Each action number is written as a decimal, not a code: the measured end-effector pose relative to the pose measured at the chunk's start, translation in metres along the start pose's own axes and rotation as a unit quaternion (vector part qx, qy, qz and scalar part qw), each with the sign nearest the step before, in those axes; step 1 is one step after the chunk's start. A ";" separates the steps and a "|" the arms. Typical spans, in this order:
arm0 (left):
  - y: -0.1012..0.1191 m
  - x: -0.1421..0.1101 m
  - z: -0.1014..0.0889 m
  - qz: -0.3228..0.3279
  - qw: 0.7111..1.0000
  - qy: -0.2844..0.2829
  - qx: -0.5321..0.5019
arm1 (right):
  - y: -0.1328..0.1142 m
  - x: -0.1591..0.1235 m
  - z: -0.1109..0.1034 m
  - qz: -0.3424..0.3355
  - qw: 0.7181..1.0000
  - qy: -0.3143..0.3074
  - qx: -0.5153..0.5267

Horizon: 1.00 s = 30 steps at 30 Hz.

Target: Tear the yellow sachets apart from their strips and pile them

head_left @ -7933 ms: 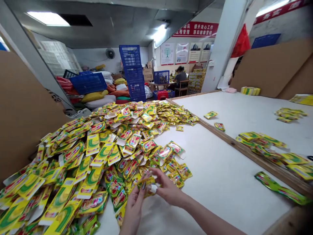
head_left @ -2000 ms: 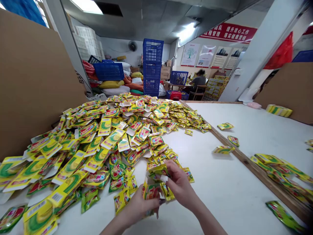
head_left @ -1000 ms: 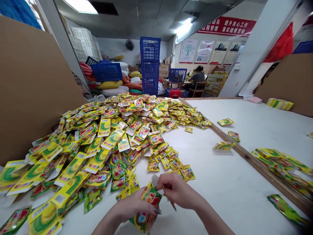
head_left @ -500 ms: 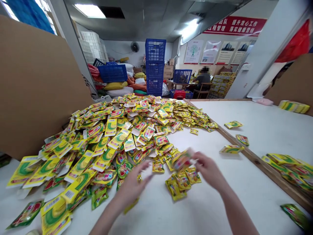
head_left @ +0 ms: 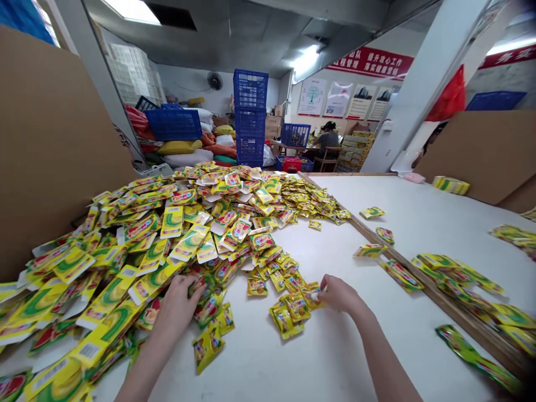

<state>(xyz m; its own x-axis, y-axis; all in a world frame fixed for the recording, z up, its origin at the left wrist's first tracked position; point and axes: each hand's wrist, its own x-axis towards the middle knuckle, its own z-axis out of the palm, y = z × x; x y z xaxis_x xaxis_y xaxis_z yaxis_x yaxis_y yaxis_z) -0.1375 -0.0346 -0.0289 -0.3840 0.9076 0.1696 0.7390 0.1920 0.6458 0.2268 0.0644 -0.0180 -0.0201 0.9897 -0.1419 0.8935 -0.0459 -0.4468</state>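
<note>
Overhead, ceiling lights point(head_left: 133, 9) shine on the white table point(head_left: 368, 312).

Red banner point(head_left: 369, 61) high on the far wall: white Chinese characters, in part readable as 提升攻心工作 on the upper line (lower line too small to make out). Second red strip point(head_left: 513, 54) at far right, white characters blurred beyond reading. White posters point(head_left: 337, 100) below the banner: print too small. Yellow-green packets point(head_left: 188, 244) heaped on the worktop point(head_left: 343, 357): red and white lettering, unreadable at this size; barcode patch point(head_left: 89, 350) on a near card, digits illegible.
</note>
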 end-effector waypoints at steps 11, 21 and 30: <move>0.051 -0.035 0.058 -0.045 0.928 -0.073 -0.362 | -0.091 -0.044 0.064 -0.116 0.855 -0.140 0.486; 0.060 -0.058 0.082 -0.064 0.904 -0.084 -0.413 | -0.101 -0.054 0.106 -0.073 0.830 -0.064 0.549; 0.060 -0.055 0.069 0.035 0.976 -0.085 -0.198 | -0.104 -0.058 0.089 -0.114 0.783 -0.116 0.601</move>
<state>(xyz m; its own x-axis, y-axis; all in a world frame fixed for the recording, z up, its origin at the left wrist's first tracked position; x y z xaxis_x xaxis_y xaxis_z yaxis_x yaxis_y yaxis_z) -0.0336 -0.0474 -0.0511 -0.2181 0.9685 0.1198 0.4747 -0.0020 0.8801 0.0949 -0.0006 -0.0415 -0.3233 0.9458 -0.0311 -0.2094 -0.1035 -0.9723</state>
